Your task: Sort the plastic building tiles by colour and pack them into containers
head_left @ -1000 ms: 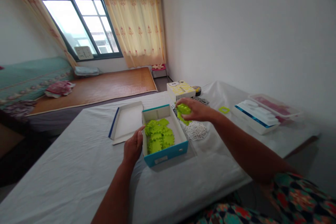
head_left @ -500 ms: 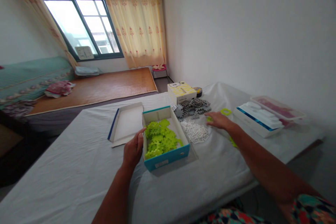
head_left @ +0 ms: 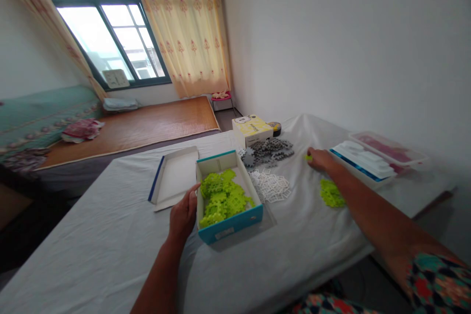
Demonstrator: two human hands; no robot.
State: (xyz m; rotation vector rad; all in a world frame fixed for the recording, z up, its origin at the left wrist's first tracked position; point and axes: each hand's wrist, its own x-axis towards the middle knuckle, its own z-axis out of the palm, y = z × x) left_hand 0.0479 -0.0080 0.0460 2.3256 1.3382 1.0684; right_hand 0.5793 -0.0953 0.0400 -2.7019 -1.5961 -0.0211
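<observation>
A blue box [head_left: 230,226] with pale inner walls stands on the cloth-covered table, holding many lime-green toothed plastic pieces [head_left: 224,194]. My left hand [head_left: 184,211] grips its left wall, thumb at the rim. Over to the right, my right hand [head_left: 319,159] is closed with a small bit of lime-green plastic piece [head_left: 309,157] showing at the fingertips, low over the cloth. Below my right forearm lies a small pile of lime-green pieces [head_left: 331,194], partly covered by the arm. Between box and right hand spread white square frames [head_left: 271,185] and grey gear-like pieces [head_left: 270,151].
Left of the box lies its open lid [head_left: 174,176]. Behind the grey pieces stands a yellow-and-white box [head_left: 252,130] with a dark round item [head_left: 274,128] beside it. At right are a white-and-blue box [head_left: 362,159] and a clear plastic container [head_left: 390,148] near the wall.
My right hand has moved to the right, away from the white and grey pieces, to where a green ring lay. More of the small green pile shows. My left hand stays on the box.
</observation>
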